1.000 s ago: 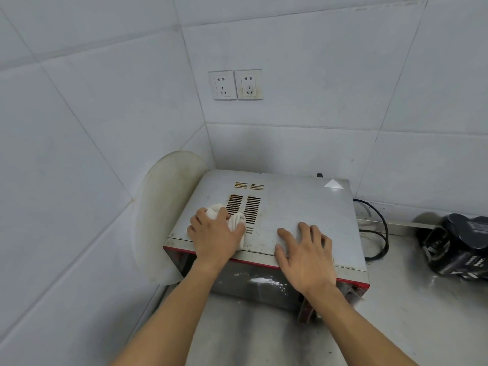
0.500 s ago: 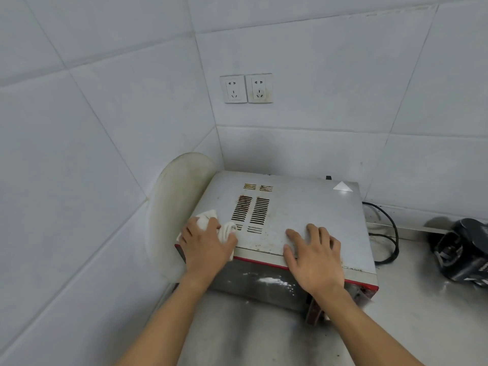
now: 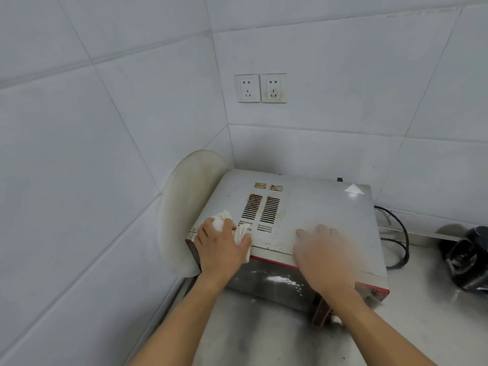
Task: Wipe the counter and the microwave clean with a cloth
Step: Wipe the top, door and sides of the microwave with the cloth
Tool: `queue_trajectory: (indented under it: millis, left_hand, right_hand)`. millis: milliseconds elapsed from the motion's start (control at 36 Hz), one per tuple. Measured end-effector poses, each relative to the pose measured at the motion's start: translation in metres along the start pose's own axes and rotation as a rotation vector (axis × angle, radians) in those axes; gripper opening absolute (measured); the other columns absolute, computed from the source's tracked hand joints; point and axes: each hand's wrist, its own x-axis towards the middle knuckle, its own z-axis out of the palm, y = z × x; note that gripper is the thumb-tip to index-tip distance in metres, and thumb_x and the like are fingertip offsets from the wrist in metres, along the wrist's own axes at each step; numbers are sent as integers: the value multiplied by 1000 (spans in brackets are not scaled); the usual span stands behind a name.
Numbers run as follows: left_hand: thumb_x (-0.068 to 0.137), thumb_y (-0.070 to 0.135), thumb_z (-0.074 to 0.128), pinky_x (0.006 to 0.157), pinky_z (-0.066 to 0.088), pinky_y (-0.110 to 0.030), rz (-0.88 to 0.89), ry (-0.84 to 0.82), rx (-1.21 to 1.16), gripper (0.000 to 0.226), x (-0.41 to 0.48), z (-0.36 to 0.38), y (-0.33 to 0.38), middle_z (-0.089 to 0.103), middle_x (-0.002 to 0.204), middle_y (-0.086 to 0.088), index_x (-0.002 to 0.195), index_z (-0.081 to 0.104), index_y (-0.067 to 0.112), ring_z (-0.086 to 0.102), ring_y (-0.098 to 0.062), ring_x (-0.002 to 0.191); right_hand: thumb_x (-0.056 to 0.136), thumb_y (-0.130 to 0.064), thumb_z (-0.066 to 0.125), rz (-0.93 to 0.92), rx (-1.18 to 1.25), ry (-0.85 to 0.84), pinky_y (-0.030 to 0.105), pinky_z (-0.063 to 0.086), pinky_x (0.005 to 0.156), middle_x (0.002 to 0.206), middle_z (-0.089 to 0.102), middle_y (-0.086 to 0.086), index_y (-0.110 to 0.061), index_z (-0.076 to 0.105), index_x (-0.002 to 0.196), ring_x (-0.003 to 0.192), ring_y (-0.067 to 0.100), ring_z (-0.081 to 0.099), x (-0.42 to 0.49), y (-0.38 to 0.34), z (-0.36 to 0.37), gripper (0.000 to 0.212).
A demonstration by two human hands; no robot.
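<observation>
Left hand (image 3: 220, 249) has slid cloth (image 3: 241, 232) leftward to microwave (image 3: 317, 207) corner

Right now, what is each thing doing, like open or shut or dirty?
left hand: grips the cloth on the microwave.
cloth: bunched up.
right hand: open, blurred, over the microwave.
microwave: top stained, vents rusty.
sockets: nothing plugged in.

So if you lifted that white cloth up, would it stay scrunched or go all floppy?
Probably floppy: the cloth bunches in soft folds under the left hand. It looks light too, being small beside the microwave. It shouldn't roll away, since it lies crumpled on the flat top.
</observation>
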Motion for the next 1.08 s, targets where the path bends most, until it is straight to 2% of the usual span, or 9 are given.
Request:
queue_trajectory:
  millis: [167,250,361,417,500,583,806,944,1083]
  left_hand:
    - [92,66,55,105,37,-59,-157,39,22,50,17,1,-14,42,133,-21,118,61,23,43,-43,119]
    - [92,66,54,103,39,-58,-121,58,28,51,7,0,-2,42,132,-21,117,62,22,44,-43,118]
    - [92,73,49,105,39,-52,20,30,38,51,-5,-2,-2,40,135,-14,118,59,30,42,-34,123]
    - [90,75,50,105,39,-51,3,17,17,52,2,-3,-11,40,136,-12,119,59,32,43,-33,122]
    - [89,71,55,106,37,-54,-118,19,-12,50,17,-3,-14,43,134,-15,117,61,29,45,-37,119]
    - [91,66,53,102,39,-55,-142,62,55,51,17,0,-4,46,130,-20,117,63,24,46,-41,116]
    - [91,77,41,103,41,-48,85,60,23,54,-13,-2,7,41,132,-11,117,59,33,42,-31,121]
    - [89,76,51,100,42,-50,-43,51,-17,51,13,-4,-24,45,130,-13,115,60,33,48,-33,113]
    - [89,74,43,99,45,-56,-61,90,61,58,9,-1,-16,47,130,-19,118,64,28,50,-39,113]
  right_hand:
    - [101,-57,23,3,-3,0,45,39,104,136,48,6,-36,48,142,125,26,43,-2,-1,-2,53]
    - [100,-58,22,3,-2,3,46,39,104,136,47,6,-36,48,141,125,27,44,-1,-1,-1,53]
    - [100,-58,21,0,-10,1,46,40,104,137,48,6,-37,49,141,126,27,44,1,0,0,54]
    - [100,-58,21,1,-6,-1,47,41,103,137,49,7,-36,50,140,126,28,45,0,0,1,55]
    - [100,-59,19,6,-1,-9,47,40,105,138,49,7,-36,49,142,128,28,44,-1,-1,0,57]
    - [100,-59,19,10,-3,-14,47,40,105,139,48,6,-37,48,142,129,27,44,-1,-1,-1,56]
    - [100,-58,22,3,-6,-8,46,38,103,137,47,6,-38,48,142,126,26,43,0,0,0,53]
    - [100,-59,16,-5,-1,-39,44,35,108,144,43,5,-39,42,146,133,25,38,-2,1,-4,56]
    - [100,-59,20,4,0,-37,44,36,107,141,44,5,-39,43,145,130,25,40,-1,-1,-5,54]
